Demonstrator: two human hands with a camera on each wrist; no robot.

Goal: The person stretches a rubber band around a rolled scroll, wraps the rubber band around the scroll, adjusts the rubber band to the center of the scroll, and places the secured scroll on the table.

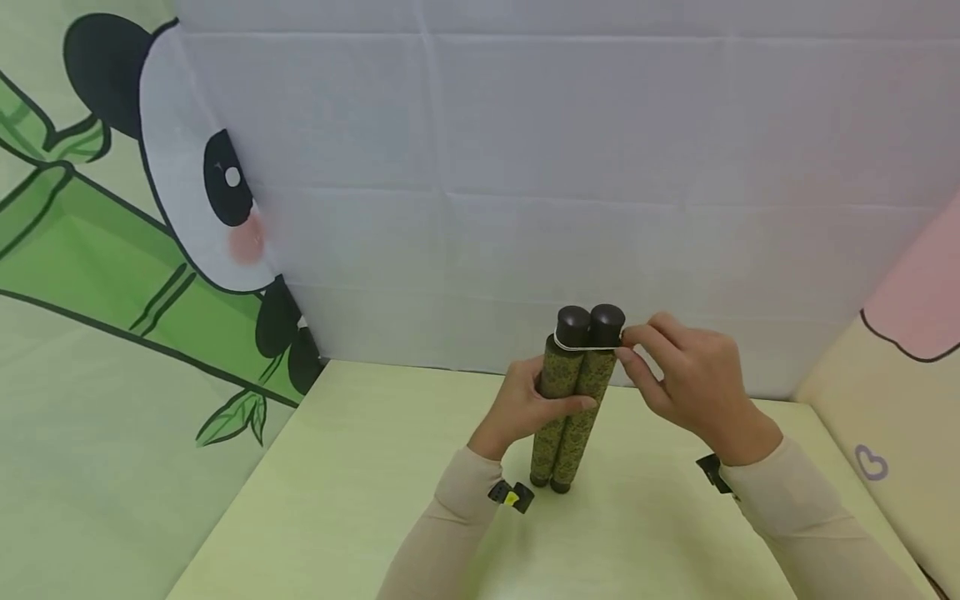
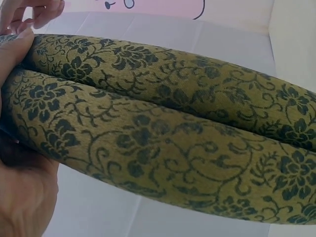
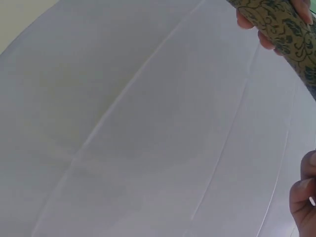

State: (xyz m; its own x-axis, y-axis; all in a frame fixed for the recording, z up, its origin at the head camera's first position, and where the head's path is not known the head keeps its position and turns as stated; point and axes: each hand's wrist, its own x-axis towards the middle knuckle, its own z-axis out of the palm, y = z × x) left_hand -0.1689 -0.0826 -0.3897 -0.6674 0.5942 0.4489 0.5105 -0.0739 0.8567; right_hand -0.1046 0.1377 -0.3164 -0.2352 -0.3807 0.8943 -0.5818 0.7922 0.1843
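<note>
Two side-by-side rolls of a scroll [image 1: 561,375], in green-gold floral brocade with dark knobs, stand nearly upright and slightly tilted above the table. My left hand [image 1: 519,408] grips both, its thumb across the front. A thin white cord [image 1: 600,348] runs around them just below the knobs. At its right end my right hand [image 1: 693,375] pinches the cord between thumb and fingers. The left wrist view shows the brocade of the scroll [image 2: 148,143] up close. In the right wrist view, only the fingertips of my right hand [image 3: 305,195] appear at the edge.
The pale yellow table [image 1: 360,500] lies beneath the hands. Behind it hangs a creased white cloth [image 1: 525,167]. A panda-and-bamboo printed cloth [image 1: 97,242] is on the left, and a cream and pink one [image 1: 892,400] on the right.
</note>
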